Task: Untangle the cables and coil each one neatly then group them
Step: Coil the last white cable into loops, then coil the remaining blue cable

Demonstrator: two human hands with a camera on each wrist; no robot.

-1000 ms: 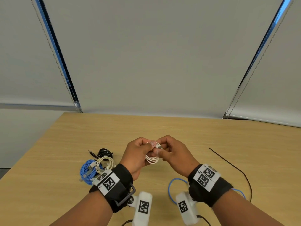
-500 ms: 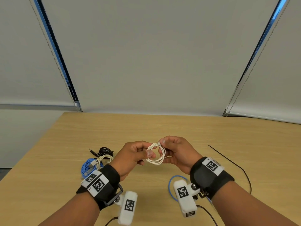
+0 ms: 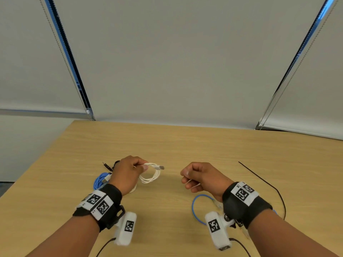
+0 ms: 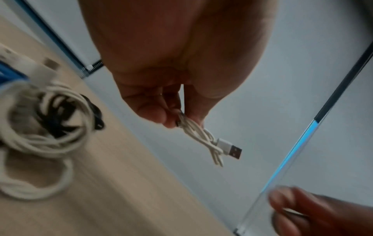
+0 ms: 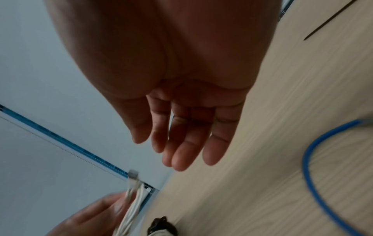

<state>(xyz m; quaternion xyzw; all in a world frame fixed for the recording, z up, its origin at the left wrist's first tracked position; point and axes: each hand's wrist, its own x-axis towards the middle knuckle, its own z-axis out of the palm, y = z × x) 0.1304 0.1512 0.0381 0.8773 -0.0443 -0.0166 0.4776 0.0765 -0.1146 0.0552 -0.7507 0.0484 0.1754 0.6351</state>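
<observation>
My left hand (image 3: 143,166) pinches a small coil of white USB cable (image 3: 151,176) a little above the table; its plug (image 4: 230,148) sticks out to the right. The pinch on the bunched strands (image 4: 201,135) shows clearly in the left wrist view. My right hand (image 3: 185,179) hovers apart to the right, fingers loosely curled. A thin white strand (image 3: 194,184) lies under its fingers in the head view; the right wrist view does not show it. A coiled blue cable (image 3: 100,180), a coiled white cable (image 4: 50,143) and a black cable (image 3: 109,166) sit grouped at the left.
A loose blue cable (image 3: 196,206) loops on the wooden table (image 3: 185,141) under my right wrist. A thin black cable (image 3: 265,184) runs along the right side. Window blinds hang behind the table's far edge.
My hands have drawn apart. The right hand let go of the white coil and moved right; the left hand keeps the coil and has shifted left toward the pile.
</observation>
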